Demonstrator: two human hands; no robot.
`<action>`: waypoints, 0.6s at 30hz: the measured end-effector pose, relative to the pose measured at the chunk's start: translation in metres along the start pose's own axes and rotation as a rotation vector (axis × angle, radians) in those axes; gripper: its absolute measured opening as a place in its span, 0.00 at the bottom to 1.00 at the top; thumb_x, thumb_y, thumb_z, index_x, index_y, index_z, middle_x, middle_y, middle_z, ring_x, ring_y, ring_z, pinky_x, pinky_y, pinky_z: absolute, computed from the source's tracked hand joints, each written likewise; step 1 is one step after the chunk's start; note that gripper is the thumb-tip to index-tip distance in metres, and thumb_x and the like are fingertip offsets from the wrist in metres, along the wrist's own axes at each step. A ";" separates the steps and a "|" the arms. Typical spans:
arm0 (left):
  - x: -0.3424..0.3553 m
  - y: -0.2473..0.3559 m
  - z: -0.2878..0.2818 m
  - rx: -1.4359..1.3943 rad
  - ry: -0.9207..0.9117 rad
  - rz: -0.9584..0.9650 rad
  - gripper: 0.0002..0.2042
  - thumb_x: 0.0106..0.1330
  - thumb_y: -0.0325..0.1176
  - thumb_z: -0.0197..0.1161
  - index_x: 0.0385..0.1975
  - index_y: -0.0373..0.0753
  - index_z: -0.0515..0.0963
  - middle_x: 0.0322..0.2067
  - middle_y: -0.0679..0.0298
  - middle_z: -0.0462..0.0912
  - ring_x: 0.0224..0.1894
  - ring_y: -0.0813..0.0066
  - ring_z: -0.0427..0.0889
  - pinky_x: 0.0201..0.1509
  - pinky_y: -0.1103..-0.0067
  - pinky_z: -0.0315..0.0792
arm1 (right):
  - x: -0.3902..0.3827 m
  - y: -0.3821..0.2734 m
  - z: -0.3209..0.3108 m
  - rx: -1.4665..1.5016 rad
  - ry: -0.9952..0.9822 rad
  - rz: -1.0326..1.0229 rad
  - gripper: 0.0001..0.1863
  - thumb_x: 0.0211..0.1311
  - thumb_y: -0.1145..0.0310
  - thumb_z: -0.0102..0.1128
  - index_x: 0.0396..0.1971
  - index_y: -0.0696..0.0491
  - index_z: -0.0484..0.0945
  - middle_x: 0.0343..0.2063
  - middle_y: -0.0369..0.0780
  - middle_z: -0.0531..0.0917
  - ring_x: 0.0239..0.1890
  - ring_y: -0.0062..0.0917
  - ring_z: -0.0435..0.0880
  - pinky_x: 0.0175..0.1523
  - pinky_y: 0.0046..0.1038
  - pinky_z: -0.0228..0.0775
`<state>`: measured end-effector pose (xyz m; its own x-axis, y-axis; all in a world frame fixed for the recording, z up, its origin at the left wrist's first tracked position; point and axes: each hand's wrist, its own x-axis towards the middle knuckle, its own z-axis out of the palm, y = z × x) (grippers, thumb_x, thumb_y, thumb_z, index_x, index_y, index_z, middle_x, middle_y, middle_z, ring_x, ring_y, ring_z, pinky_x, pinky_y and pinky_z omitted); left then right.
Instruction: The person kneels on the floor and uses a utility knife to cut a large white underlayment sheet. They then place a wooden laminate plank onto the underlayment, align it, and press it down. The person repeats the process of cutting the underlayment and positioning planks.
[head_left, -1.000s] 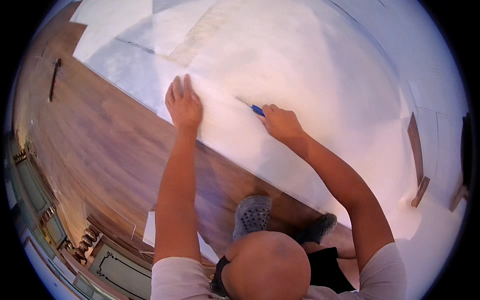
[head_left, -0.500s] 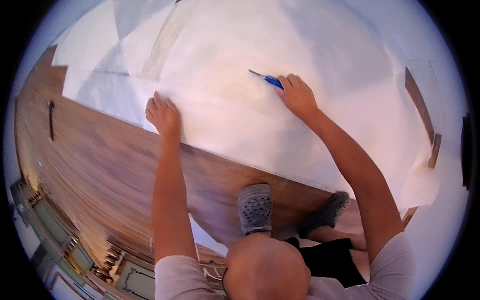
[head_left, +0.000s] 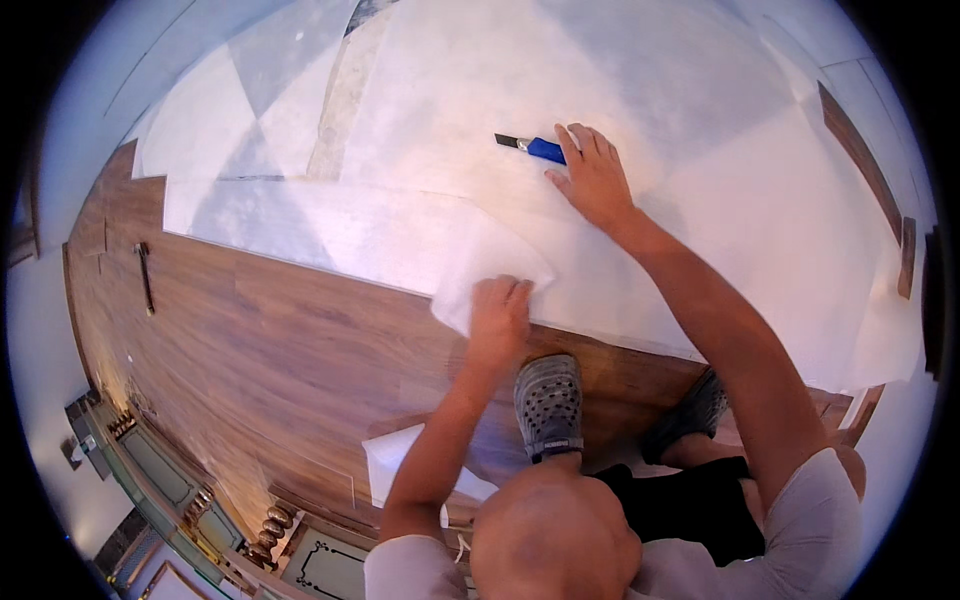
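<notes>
A thin white sheet (head_left: 730,290) covers much of the pale grey-and-white patterned floor. My left hand (head_left: 500,315) is closed on a folded-back, bunched piece of this sheet beside the edge of the brown planks. My right hand (head_left: 597,180) is over the sheet, farther forward and to the right, holding a blue utility knife (head_left: 546,150). Its blade is out and points left. The rear of the knife disappears under my fingers, while my thumb stands apart below it.
Brown wood planks (head_left: 270,310) run along the left and near side, with a hammer-like tool (head_left: 146,280) on them. A white scrap (head_left: 392,462) lies near my left forearm. My grey clog (head_left: 549,400) stands at the plank edge. Plank strips (head_left: 860,155) lie far right.
My left hand has moved right and nearer to me, pulling the sheet's edge back into a fold. The knife has turned to show its blade's flat side, and my right fingers have loosened.
</notes>
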<state>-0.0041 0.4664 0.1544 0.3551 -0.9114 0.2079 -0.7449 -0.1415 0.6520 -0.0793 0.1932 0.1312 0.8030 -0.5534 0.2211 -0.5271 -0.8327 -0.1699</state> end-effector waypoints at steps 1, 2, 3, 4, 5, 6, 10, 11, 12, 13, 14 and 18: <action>-0.001 0.006 0.011 -0.022 -0.034 -0.009 0.12 0.62 0.25 0.63 0.46 0.37 0.81 0.40 0.56 0.79 0.44 0.52 0.78 0.54 0.58 0.70 | -0.006 -0.016 -0.011 0.079 -0.048 0.048 0.38 0.65 0.51 0.68 0.69 0.59 0.70 0.58 0.48 0.78 0.62 0.41 0.75 0.65 0.43 0.68; -0.001 0.009 0.022 -0.042 -0.069 -0.019 0.13 0.61 0.25 0.64 0.47 0.37 0.81 0.40 0.56 0.79 0.45 0.52 0.78 0.54 0.59 0.71 | -0.013 -0.033 -0.019 0.162 -0.094 0.096 0.38 0.65 0.50 0.68 0.67 0.60 0.72 0.57 0.50 0.79 0.62 0.43 0.76 0.65 0.44 0.68; -0.002 0.009 0.028 -0.055 -0.109 -0.034 0.14 0.61 0.25 0.65 0.47 0.37 0.81 0.41 0.56 0.80 0.45 0.51 0.78 0.55 0.59 0.71 | -0.025 -0.051 -0.019 0.331 -0.297 0.215 0.33 0.65 0.51 0.67 0.62 0.60 0.76 0.54 0.52 0.82 0.60 0.46 0.79 0.63 0.46 0.71; 0.008 0.016 0.032 -0.114 -0.159 -0.032 0.14 0.63 0.26 0.66 0.48 0.37 0.82 0.43 0.55 0.81 0.47 0.51 0.79 0.56 0.59 0.72 | -0.034 -0.054 -0.025 0.472 -0.493 0.347 0.29 0.64 0.52 0.67 0.56 0.59 0.80 0.50 0.54 0.84 0.58 0.48 0.82 0.61 0.47 0.73; 0.017 0.023 0.032 -0.167 -0.220 -0.034 0.14 0.64 0.27 0.66 0.49 0.37 0.82 0.45 0.54 0.82 0.48 0.51 0.80 0.57 0.60 0.73 | -0.039 -0.055 -0.026 0.475 -0.562 0.295 0.25 0.65 0.53 0.66 0.52 0.59 0.81 0.48 0.55 0.85 0.54 0.49 0.83 0.59 0.48 0.74; 0.024 0.027 0.030 -0.217 -0.282 -0.034 0.14 0.65 0.27 0.66 0.50 0.38 0.83 0.47 0.53 0.84 0.49 0.50 0.81 0.58 0.60 0.74 | -0.042 -0.056 -0.027 0.481 -0.628 0.243 0.22 0.65 0.54 0.65 0.48 0.58 0.82 0.45 0.55 0.86 0.51 0.50 0.85 0.57 0.49 0.75; 0.086 -0.020 -0.017 -0.174 0.053 -0.280 0.19 0.76 0.38 0.60 0.63 0.41 0.78 0.62 0.51 0.78 0.65 0.52 0.75 0.70 0.61 0.68 | -0.056 -0.029 -0.017 0.393 -0.662 0.244 0.14 0.66 0.60 0.62 0.39 0.56 0.83 0.37 0.52 0.88 0.43 0.50 0.87 0.50 0.51 0.78; 0.111 -0.025 -0.028 -0.087 0.079 -0.233 0.21 0.78 0.41 0.58 0.67 0.42 0.76 0.67 0.51 0.76 0.69 0.52 0.73 0.73 0.61 0.66 | -0.061 -0.023 -0.014 0.399 -0.639 0.238 0.13 0.66 0.61 0.60 0.39 0.56 0.82 0.34 0.51 0.88 0.41 0.51 0.87 0.49 0.50 0.79; 0.128 -0.037 -0.024 0.119 0.091 -0.033 0.24 0.79 0.43 0.56 0.72 0.44 0.71 0.73 0.51 0.69 0.75 0.52 0.66 0.78 0.60 0.61 | -0.069 -0.019 -0.017 0.403 -0.644 0.243 0.13 0.66 0.61 0.60 0.40 0.56 0.82 0.35 0.52 0.88 0.42 0.50 0.87 0.49 0.50 0.78; 0.132 -0.056 -0.021 0.228 -0.037 0.034 0.26 0.79 0.44 0.56 0.74 0.45 0.69 0.75 0.53 0.65 0.77 0.51 0.62 0.79 0.60 0.57 | -0.075 -0.016 -0.022 0.416 -0.645 0.241 0.13 0.66 0.62 0.60 0.40 0.56 0.82 0.35 0.52 0.87 0.42 0.50 0.87 0.49 0.50 0.78; 0.129 -0.081 -0.012 0.338 -0.159 0.101 0.27 0.79 0.45 0.55 0.75 0.46 0.66 0.77 0.54 0.60 0.78 0.51 0.58 0.81 0.59 0.54 | -0.081 -0.011 -0.026 0.427 -0.643 0.232 0.13 0.67 0.62 0.59 0.41 0.56 0.82 0.36 0.52 0.87 0.43 0.50 0.87 0.50 0.51 0.78; 0.123 -0.111 0.003 0.461 -0.280 0.184 0.29 0.78 0.47 0.57 0.77 0.48 0.64 0.79 0.55 0.57 0.80 0.49 0.54 0.84 0.58 0.48 | -0.182 0.073 -0.047 0.279 -0.616 0.302 0.14 0.69 0.60 0.59 0.45 0.54 0.81 0.41 0.50 0.87 0.48 0.48 0.85 0.54 0.51 0.77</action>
<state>0.1210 0.3685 0.1059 0.0799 -0.9957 0.0461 -0.9722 -0.0676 0.2241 -0.2772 0.2323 0.1234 0.6882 -0.5780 -0.4385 -0.7252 -0.5647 -0.3939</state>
